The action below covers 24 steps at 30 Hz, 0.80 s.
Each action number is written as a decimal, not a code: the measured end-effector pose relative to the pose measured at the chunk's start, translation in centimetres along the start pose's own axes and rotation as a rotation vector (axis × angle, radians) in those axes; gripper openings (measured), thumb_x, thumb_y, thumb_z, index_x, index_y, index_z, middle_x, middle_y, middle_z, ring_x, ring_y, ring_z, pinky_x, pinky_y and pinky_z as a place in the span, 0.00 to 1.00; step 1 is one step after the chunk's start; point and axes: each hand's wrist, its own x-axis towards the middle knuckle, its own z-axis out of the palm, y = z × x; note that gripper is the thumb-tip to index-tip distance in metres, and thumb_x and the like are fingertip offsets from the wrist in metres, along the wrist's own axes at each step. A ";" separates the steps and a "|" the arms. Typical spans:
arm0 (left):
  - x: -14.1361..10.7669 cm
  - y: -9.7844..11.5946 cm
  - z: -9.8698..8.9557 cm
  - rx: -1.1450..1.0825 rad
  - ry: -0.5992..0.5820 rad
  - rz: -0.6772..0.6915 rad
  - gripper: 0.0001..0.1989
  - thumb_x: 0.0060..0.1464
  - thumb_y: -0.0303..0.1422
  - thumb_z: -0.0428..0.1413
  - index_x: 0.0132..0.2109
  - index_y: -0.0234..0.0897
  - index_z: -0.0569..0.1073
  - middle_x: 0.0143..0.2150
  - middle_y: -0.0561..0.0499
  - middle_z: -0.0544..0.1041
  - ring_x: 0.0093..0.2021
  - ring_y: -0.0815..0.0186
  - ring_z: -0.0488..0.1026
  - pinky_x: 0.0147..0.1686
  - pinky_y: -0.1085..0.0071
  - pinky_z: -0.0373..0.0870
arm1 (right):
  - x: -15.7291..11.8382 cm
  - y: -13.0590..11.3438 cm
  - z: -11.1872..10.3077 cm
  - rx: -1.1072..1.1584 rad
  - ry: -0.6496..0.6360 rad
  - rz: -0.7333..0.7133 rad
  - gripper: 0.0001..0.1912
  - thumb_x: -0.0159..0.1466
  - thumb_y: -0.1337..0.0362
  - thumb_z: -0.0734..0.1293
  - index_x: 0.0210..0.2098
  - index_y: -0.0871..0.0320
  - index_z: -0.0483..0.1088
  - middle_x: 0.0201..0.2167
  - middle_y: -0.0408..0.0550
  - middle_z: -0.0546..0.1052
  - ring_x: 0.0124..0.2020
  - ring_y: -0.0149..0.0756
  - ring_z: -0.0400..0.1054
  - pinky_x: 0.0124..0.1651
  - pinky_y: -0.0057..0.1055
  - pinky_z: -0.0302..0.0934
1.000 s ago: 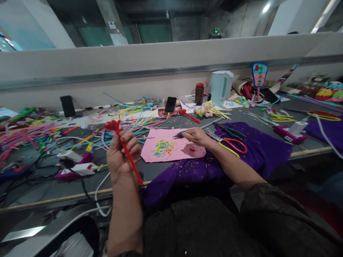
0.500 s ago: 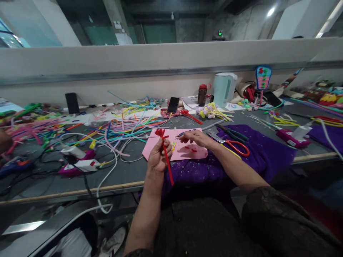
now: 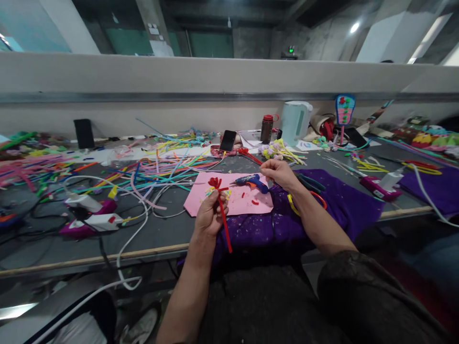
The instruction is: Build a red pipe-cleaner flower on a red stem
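Note:
My left hand (image 3: 211, 212) is closed on a red pipe-cleaner flower (image 3: 224, 224), its looped head up and its stem hanging below my fingers. My right hand (image 3: 278, 173) hovers above the right edge of the pink sheet (image 3: 193, 203), fingers curled together; what they hold, if anything, is hidden. Just left of it, a blue and orange glue gun (image 3: 253, 182) lies on the sheet among red and yellow scraps. Beyond my right hand rests another red pipe-cleaner flower (image 3: 251, 155). Scissors with red handles (image 3: 319, 198) lie partly covered by my right forearm.
Purple cloth (image 3: 347, 191) covers the table's front, with pliers (image 3: 311, 181) on it. Loose pipe cleaners (image 3: 161, 174) and a white cable (image 3: 134, 239) spread to the left. At the back stand a phone (image 3: 228, 141), a brown bottle (image 3: 267, 129) and a pale kettle (image 3: 296, 122).
My right hand has moved right and its fingers have curled in, leaving the glue gun in plain sight. My left hand keeps the red flower. The view has shifted slightly.

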 end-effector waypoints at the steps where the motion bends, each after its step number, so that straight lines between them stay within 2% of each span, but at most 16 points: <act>1: 0.0 0.0 0.0 0.008 -0.003 0.003 0.06 0.53 0.29 0.52 0.29 0.30 0.66 0.22 0.56 0.66 0.14 0.81 0.55 0.09 0.86 0.53 | -0.1 0.0 0.3 -0.011 -0.026 0.011 0.08 0.51 0.62 0.68 0.29 0.61 0.69 0.15 0.37 0.68 0.14 0.24 0.60 0.16 0.20 0.50; 5: 0.0 0.0 -0.1 0.023 0.013 0.001 0.07 0.51 0.29 0.54 0.29 0.31 0.66 0.23 0.56 0.66 0.14 0.81 0.55 0.09 0.86 0.53 | -0.8 -1.1 1.0 -0.021 -0.082 -0.044 0.10 0.52 0.61 0.67 0.31 0.61 0.71 0.19 0.40 0.71 0.18 0.25 0.63 0.19 0.21 0.53; 9: 0.0 0.0 -0.1 0.032 0.020 -0.007 0.07 0.51 0.29 0.55 0.28 0.30 0.66 0.22 0.55 0.66 0.13 0.82 0.55 0.09 0.85 0.52 | -1.0 -2.8 -0.4 -0.056 -0.069 -0.155 0.14 0.58 0.56 0.62 0.34 0.59 0.71 0.31 0.45 0.75 0.23 0.27 0.66 0.21 0.22 0.54; 11: -0.1 0.0 -0.2 0.041 0.007 -0.001 0.07 0.51 0.29 0.55 0.29 0.30 0.67 0.22 0.55 0.66 0.13 0.82 0.55 0.09 0.85 0.52 | -0.7 -2.8 -1.1 -0.323 -0.112 -0.100 0.16 0.60 0.55 0.60 0.35 0.60 0.72 0.29 0.46 0.75 0.24 0.28 0.67 0.22 0.23 0.54; 14: -0.1 -0.1 -0.2 0.058 0.000 0.013 0.07 0.51 0.30 0.55 0.29 0.29 0.67 0.22 0.56 0.66 0.13 0.82 0.55 0.09 0.85 0.52 | 0.0 -1.6 -0.9 -0.922 -0.253 0.099 0.17 0.58 0.53 0.61 0.31 0.60 0.74 0.26 0.48 0.76 0.28 0.33 0.69 0.27 0.25 0.55; 16: -0.1 -0.2 -0.2 0.066 0.001 0.023 0.07 0.50 0.30 0.55 0.29 0.29 0.68 0.22 0.55 0.67 0.13 0.82 0.55 0.09 0.86 0.52 | 0.5 -0.3 0.0 -1.072 -0.300 0.180 0.17 0.54 0.51 0.64 0.27 0.59 0.75 0.27 0.51 0.77 0.32 0.39 0.70 0.30 0.27 0.55; 20: -0.2 -0.2 -0.4 0.059 -0.016 0.012 0.06 0.50 0.29 0.55 0.29 0.29 0.67 0.23 0.55 0.67 0.14 0.82 0.57 0.10 0.86 0.53 | 1.5 1.5 1.8 -1.097 -0.312 0.244 0.16 0.49 0.52 0.68 0.25 0.60 0.74 0.31 0.56 0.77 0.38 0.45 0.69 0.33 0.28 0.56; 24: -0.2 -0.2 -0.4 0.036 -0.013 0.005 0.06 0.51 0.29 0.55 0.29 0.30 0.67 0.23 0.55 0.67 0.14 0.82 0.56 0.09 0.86 0.52 | 2.2 1.6 1.7 -0.992 -0.293 0.284 0.11 0.46 0.57 0.69 0.23 0.60 0.72 0.25 0.52 0.76 0.32 0.41 0.70 0.28 0.27 0.55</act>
